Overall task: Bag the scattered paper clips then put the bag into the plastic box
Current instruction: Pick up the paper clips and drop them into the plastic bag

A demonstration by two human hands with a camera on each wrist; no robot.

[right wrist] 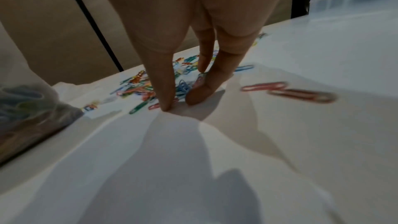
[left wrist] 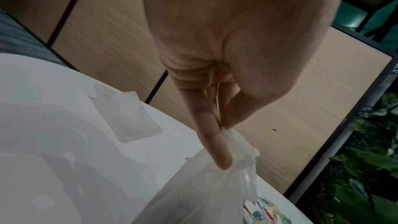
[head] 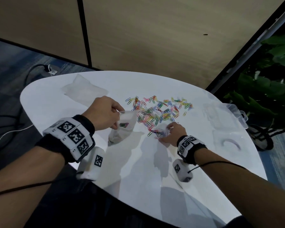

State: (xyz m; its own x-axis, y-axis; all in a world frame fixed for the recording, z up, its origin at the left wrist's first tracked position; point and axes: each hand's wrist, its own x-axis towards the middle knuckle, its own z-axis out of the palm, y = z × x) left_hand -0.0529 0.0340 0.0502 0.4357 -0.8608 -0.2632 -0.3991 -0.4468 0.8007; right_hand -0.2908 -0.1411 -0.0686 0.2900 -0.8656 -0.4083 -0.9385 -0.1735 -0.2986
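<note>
Coloured paper clips [head: 158,111] lie scattered in a pile on the middle of the white table [head: 138,170]. My left hand [head: 118,116] pinches the rim of a clear plastic bag [head: 123,134] and holds it open just left of the pile; a few clips show inside. The left wrist view shows thumb and forefinger [left wrist: 221,151] clamped on the bag's edge [left wrist: 204,193]. At the pile's near edge my right hand [head: 167,131] has its thumb and fingertips [right wrist: 165,98] down on the table, pinching a small cluster of clips [right wrist: 183,86]. A clear plastic box [head: 227,117] stands open at the right.
A second clear bag [head: 84,90] lies flat at the table's far left. Two red clips [right wrist: 290,91] lie apart to the right of my right hand. A leafy plant [head: 270,79] stands beyond the table's right edge. Cables run over the floor at left.
</note>
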